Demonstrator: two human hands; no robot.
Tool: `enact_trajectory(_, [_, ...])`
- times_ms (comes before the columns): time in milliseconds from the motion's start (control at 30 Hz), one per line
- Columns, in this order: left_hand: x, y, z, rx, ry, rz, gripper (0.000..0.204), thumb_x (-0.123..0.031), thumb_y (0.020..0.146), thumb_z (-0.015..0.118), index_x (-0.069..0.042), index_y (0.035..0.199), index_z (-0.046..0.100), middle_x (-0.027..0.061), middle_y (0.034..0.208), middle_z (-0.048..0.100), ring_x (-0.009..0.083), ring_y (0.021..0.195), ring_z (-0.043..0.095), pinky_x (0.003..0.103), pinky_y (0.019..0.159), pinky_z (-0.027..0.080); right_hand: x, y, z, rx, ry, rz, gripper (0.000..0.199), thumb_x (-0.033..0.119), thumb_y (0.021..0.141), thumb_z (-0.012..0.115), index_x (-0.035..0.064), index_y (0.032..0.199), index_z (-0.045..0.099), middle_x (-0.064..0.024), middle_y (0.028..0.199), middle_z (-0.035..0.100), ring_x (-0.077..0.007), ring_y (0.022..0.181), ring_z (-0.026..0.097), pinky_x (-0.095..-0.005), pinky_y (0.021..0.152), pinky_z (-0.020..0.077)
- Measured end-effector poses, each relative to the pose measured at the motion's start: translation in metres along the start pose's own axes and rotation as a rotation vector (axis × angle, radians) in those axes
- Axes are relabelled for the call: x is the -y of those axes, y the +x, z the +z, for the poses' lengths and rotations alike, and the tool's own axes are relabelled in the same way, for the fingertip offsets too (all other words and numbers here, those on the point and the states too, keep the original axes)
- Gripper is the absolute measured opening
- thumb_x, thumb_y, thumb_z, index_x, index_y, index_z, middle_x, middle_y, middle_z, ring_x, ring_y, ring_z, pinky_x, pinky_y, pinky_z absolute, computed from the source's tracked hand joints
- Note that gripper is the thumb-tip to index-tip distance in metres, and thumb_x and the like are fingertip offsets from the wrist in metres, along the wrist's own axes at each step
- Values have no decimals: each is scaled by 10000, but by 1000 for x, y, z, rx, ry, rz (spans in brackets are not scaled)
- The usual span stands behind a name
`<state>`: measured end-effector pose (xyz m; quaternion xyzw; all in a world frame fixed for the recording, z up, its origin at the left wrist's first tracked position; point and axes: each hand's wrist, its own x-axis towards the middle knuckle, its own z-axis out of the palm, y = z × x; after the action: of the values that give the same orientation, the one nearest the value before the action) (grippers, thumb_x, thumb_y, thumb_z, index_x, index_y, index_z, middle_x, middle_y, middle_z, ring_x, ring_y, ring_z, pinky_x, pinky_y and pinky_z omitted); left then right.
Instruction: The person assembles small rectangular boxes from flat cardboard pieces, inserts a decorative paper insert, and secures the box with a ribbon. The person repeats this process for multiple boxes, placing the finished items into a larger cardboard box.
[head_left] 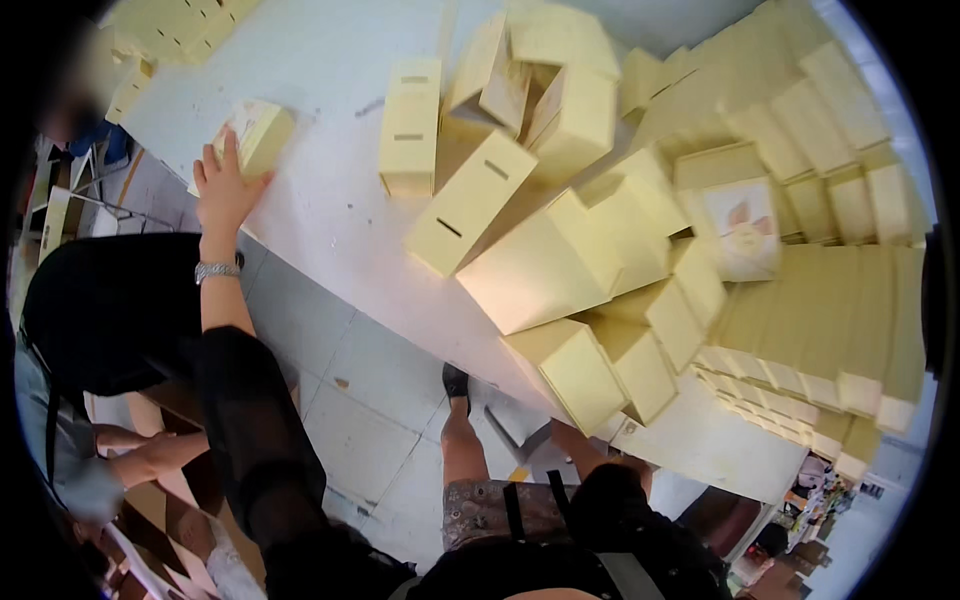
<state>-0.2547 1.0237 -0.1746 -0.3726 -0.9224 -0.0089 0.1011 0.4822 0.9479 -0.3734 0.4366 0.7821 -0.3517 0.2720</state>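
At the far left, my left hand (228,190) reaches over the table edge, its fingers stretched and thumb spread. The fingertips rest against a pale yellow box (265,140) with a printed white face. That hand lies on the box rather than wrapping round it. My right sleeve (608,495) is low in the view beside the table's near edge. Whatever my right hand touches is hidden there, and its fingers cannot be made out. In the middle of the table, a yellow box with two dark slots (472,203) leans beside another slotted box (410,125).
Several loose boxes (545,262) lie in a heap on the white table (335,260). Dense rows of boxes (820,300) stand stacked at the right. More boxes (185,25) sit far left. Another person's arm (160,458) shows lower left, by open cartons.
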Motion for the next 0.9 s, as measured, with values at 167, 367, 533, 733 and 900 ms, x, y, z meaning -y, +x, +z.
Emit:
enact_trajectory(167, [-40,-102,-39,-50,6,218,802,-529,768,666,-232,1444,353,222,1407,357,451,1233,359,503,928,441,-21,4,-4,-34,60,23,465,157,739,602,49,1186,525,-251,1246,496,-420,1128,501,-517,909,427])
enact_trajectory(367, [-141,-208,-85,135,-115,-11,770,-554,805,622,-207,1440,359,261,1234,493,414,1027,528,441,715,511,-22,-49,-16,-44,109,-58,392,154,747,598,26,1114,542,-273,1162,541,-419,1069,538,-525,875,428])
enact_trajectory(533, [-189,-262,-97,338,-362,-238,977,-505,791,650,-117,1495,94,144,623,634,325,536,623,408,472,472,40,-102,-83,247,-107,-370,220,178,822,601,53,1002,621,-177,877,655,-370,844,630,-458,728,496])
enact_trajectory(733, [-135,-254,-124,488,-620,-103,767,-474,755,699,-137,1388,427,124,834,663,293,832,653,394,670,497,317,-104,-379,-335,136,-894,239,202,970,499,49,1022,675,-61,946,681,-152,837,634,-296,816,496])
enact_trajectory(900, [-128,-237,-99,-136,-534,58,710,-481,663,737,-189,1284,553,123,1336,453,329,1200,441,459,950,386,501,147,-528,-542,687,-549,532,329,852,634,34,1284,537,-95,1316,521,-201,1203,461,-358,972,394])
